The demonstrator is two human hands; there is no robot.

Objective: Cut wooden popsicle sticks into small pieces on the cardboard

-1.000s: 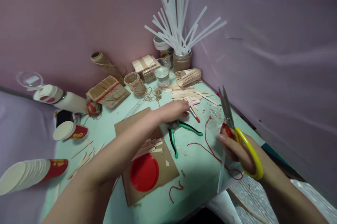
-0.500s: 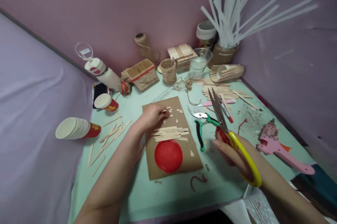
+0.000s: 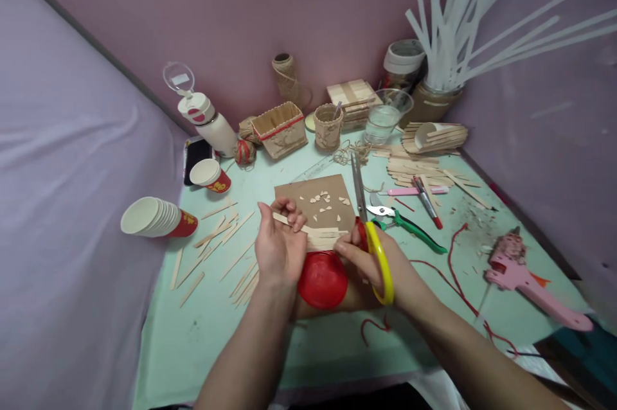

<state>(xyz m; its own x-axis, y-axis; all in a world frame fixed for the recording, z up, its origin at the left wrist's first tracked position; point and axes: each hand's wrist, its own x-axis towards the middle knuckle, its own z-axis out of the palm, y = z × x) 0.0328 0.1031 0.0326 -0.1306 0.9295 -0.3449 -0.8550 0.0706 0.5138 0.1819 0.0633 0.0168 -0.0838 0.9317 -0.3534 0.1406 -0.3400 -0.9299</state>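
My left hand point(image 3: 282, 246) is turned palm up, its fingers curled over a thin wooden strip point(image 3: 284, 220) that crosses the palm. In my right hand point(image 3: 373, 262) is a pair of scissors point(image 3: 358, 188) with red and yellow handles, blades pointing up and away. The right fingertips are at the right end of several flat wooden strips point(image 3: 322, 240) laid in a row; whether they pinch one I cannot tell. Beneath lies a brown cardboard sheet point(image 3: 289, 188) with small wooden petal-shaped chips point(image 3: 322, 196). A round red lid point(image 3: 322, 281) rests on its near part, below both hands.
Green-handled pruning shears point(image 3: 409, 230), a pink glue gun point(image 3: 525, 281) and red cord point(image 3: 456, 281) lie to the right. Loose sticks point(image 3: 212, 243) and stacked paper cups point(image 3: 154, 220) are on the left. A water cup point(image 3: 383, 124) and a small wooden basket point(image 3: 282, 133) stand behind.
My left hand has come back from the chips, turned palm up and now has a strip. My right hand with the scissors has moved left to the row of strips. The camera view has shifted.
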